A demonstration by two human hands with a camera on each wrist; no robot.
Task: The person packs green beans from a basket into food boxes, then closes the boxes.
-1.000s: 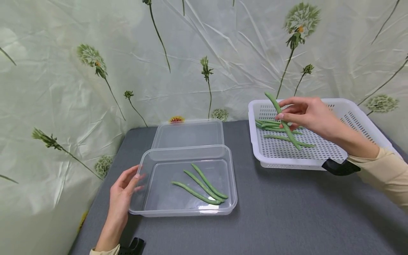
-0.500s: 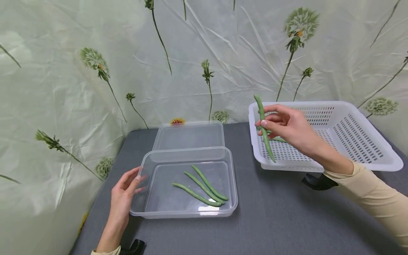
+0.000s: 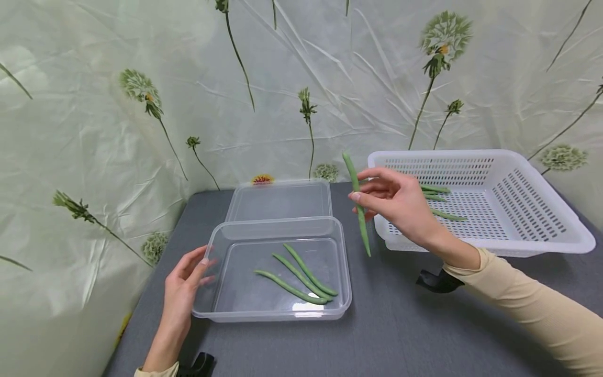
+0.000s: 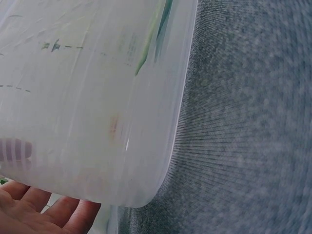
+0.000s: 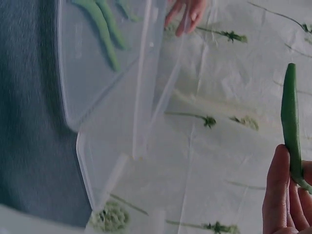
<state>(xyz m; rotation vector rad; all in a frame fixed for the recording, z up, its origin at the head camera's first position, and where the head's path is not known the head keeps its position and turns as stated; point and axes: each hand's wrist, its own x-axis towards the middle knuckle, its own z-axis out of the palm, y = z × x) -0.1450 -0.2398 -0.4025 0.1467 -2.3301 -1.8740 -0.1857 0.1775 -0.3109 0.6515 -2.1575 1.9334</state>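
The right hand (image 3: 398, 201) pinches a green bean (image 3: 356, 201) between thumb and fingers, holding it nearly upright in the air over the desk (image 3: 424, 324). The bean hangs in the gap between the clear tub (image 3: 278, 314) and the white basket (image 3: 542, 238), its lower tip just off the tub's right rim and above the grey surface. In the right wrist view the bean (image 5: 291, 131) rises from the fingers (image 5: 275, 195) against the flowered backdrop.

The left hand (image 3: 181, 285) rests against the tub's left wall with fingers loosely straight, touching the rim and gripping nothing; the left wrist view shows the palm (image 4: 29, 214) beneath the tub's corner (image 4: 146, 185).

Three beans (image 3: 297, 277) lie slanted on the tub's floor, close together, well apart from the left hand. The tub's lid (image 3: 278, 199) lies flat just behind the tub. A few more beans (image 3: 445, 212) lie in the basket, behind the right hand.
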